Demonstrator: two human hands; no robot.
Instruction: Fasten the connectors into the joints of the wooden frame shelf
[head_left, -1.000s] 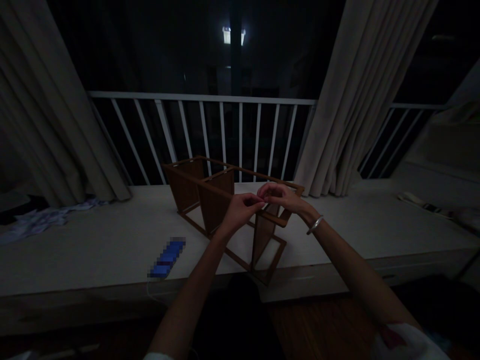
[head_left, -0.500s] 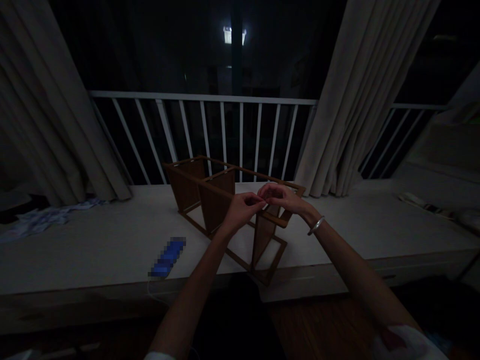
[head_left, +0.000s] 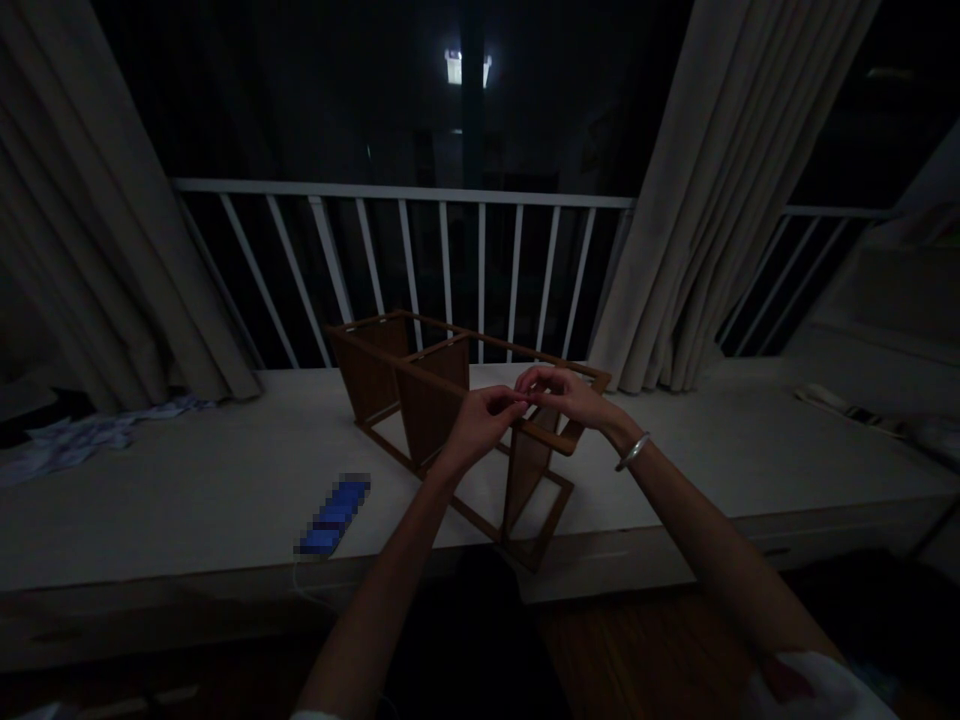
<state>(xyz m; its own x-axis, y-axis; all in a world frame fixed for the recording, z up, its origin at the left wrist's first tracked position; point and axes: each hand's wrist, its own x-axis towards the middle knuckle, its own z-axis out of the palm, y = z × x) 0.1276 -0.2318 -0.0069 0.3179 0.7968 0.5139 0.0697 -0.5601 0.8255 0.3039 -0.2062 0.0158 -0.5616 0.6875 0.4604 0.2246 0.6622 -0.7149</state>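
Observation:
A brown wooden shelf rack [head_left: 435, 400] lies on its side on the pale window ledge, its panels standing upright between the long rails. Over its right end, my left hand [head_left: 484, 415] has thumb and forefinger pinched together. My right hand [head_left: 562, 392] meets it there, fingers curled and tips closed, with a silver bangle on the wrist. The fingertips of both hands come together just above the rack's upper rail. Whatever they pinch is too small and dark to make out.
A phone-like blue blurred object [head_left: 334, 515] with a white cable lies on the ledge [head_left: 225, 500] left of the rack. Behind stands a white railing [head_left: 405, 192] before a dark window. Curtains [head_left: 675, 220] hang at both sides. Crumpled cloth [head_left: 90, 435] lies at the far left.
Both hands stay in nearly the same place, with only slight shifts at the fingertips. The rack has not moved.

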